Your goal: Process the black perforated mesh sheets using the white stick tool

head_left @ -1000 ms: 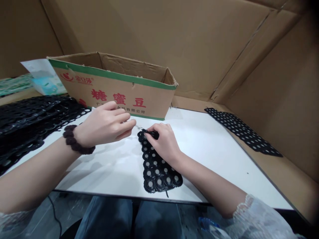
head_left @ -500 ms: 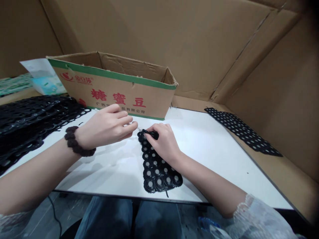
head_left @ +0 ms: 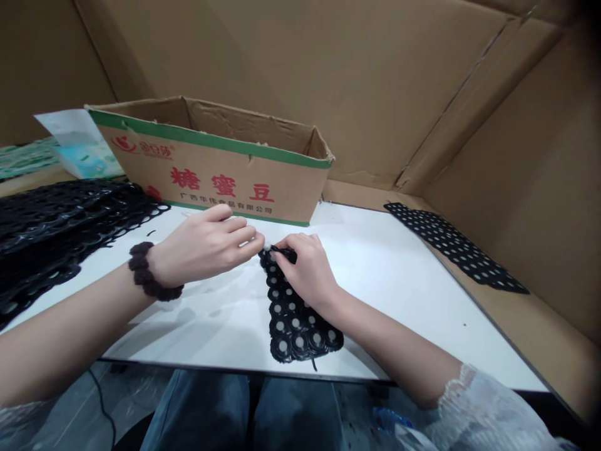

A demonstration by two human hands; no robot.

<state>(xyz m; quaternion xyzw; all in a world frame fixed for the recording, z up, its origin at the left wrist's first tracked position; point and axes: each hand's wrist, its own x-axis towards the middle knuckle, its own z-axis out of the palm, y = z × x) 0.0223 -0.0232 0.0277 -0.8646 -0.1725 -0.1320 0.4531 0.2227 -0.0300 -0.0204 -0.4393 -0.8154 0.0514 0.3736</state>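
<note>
A black rubbery sheet [head_left: 292,324] with rows of round white-looking holes lies on the white tabletop, its long side running away from me. My right hand [head_left: 307,266] pinches its folded far end between thumb and fingers. Just left of that end is my left hand [head_left: 211,243], wearing a dark fuzzy band [head_left: 148,270] at the wrist. Its fingers are closed together, and a small white tip [head_left: 267,247] shows at them, against the sheet's far edge. What this white thing is, the fingers largely hide.
A carton [head_left: 225,166] with a green rim and red lettering stands behind my hands. Black perforated sheets [head_left: 56,225] are heaped at the left, near a tissue pack [head_left: 87,153]. Another dotted black sheet [head_left: 453,245] lies along the right edge. Cardboard walls [head_left: 328,69] surround the table.
My left hand has moved slightly right and towards me, bringing the white tip onto the sheet's far edge. My right hand keeps its pinch in nearly the same place.
</note>
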